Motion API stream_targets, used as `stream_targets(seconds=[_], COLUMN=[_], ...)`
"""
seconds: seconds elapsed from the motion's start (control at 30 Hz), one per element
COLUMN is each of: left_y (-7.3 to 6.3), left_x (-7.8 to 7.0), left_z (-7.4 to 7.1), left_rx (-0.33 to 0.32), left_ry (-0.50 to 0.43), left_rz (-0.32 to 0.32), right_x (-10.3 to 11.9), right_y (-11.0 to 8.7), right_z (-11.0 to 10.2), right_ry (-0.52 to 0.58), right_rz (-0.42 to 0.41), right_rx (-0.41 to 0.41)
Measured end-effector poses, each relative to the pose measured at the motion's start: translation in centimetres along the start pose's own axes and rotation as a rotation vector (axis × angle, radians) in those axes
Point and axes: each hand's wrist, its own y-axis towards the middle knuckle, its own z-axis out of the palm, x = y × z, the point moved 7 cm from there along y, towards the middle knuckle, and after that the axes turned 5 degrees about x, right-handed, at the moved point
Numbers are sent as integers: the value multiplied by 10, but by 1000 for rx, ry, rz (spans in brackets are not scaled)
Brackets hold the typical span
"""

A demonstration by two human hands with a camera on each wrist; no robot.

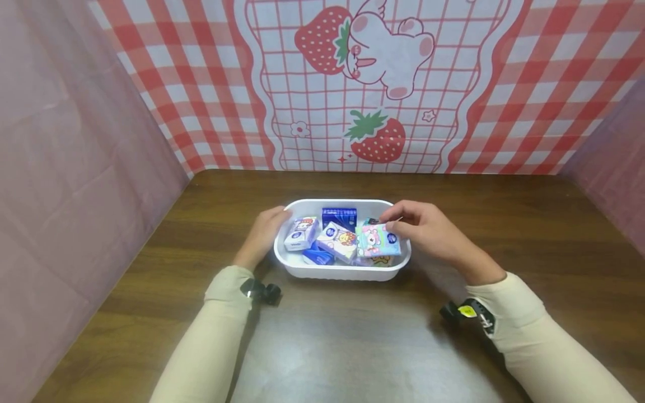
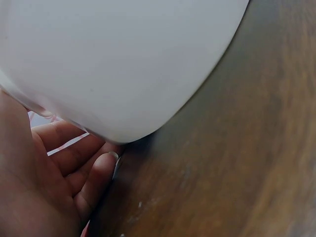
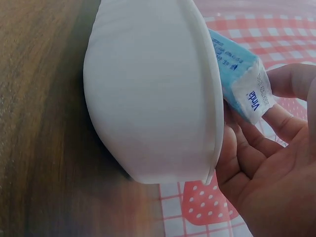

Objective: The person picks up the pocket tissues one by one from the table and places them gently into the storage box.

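Observation:
A white plastic basin [image 1: 342, 273] sits mid-table and holds several small tissue packs. My right hand [image 1: 395, 224] reaches over its right rim and pinches a pastel cartoon tissue pack [image 1: 378, 240] lying on top of the pile. The right wrist view shows that pack [image 3: 242, 74] sticking out over the basin [image 3: 148, 98] rim, held between thumb and fingers [image 3: 256, 148]. My left hand [image 1: 269, 224] holds the basin's left end, thumb on the rim. Its fingers [image 2: 94, 173] lie against the outer wall of the basin [image 2: 123, 59].
Other packs in the basin include a dark blue one [image 1: 339, 217], a white one [image 1: 301, 233] and a cartoon one [image 1: 336, 242]. The brown wooden table [image 1: 353, 347] is enclosed by pink cloth at both sides and a red checked strawberry backdrop [image 1: 373, 112] behind.

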Motion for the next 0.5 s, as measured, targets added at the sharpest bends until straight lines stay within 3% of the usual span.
stream_targets(seconds=[0.5], left_y=[0], left_x=[0], left_z=[-1], left_rx=[-2], left_ry=[-10], left_rz=[11], right_x=[2], right_y=[2], right_z=[6], right_ry=[-32], right_rz=[-18], right_rx=[8])
